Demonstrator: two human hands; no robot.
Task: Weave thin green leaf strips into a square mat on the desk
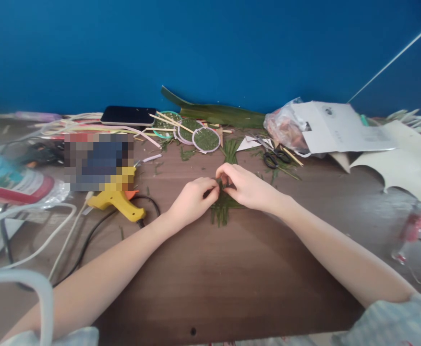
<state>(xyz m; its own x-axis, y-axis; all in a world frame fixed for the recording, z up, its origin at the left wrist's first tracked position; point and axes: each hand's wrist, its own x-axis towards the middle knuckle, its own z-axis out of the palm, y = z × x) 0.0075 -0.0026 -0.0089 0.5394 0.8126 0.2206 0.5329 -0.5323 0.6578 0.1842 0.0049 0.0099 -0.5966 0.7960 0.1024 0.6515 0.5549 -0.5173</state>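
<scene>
Green leaf strips [220, 215], crossed over each other like a small weave, lie on the brown table at the middle of the view. My left hand [195, 201] pinches their left edge between thumb and fingers. From the right, my right hand [246, 186] curls over the strips with thumb and forefinger closed on them. The two hands nearly touch, and the fingers hide the middle of the weave. More loose strips [231, 150] stick out beyond my right hand. Black-handled scissors [275, 157] rest just past it.
A yellow glue gun [122, 197] with a black cord lies left. Behind are round woven leaf discs [206, 139], wooden sticks [174, 121], a phone [128, 115] and a long leaf [224, 113]. Cut white card [343, 127] and a plastic bag [285, 126] sit right, before a blue wall.
</scene>
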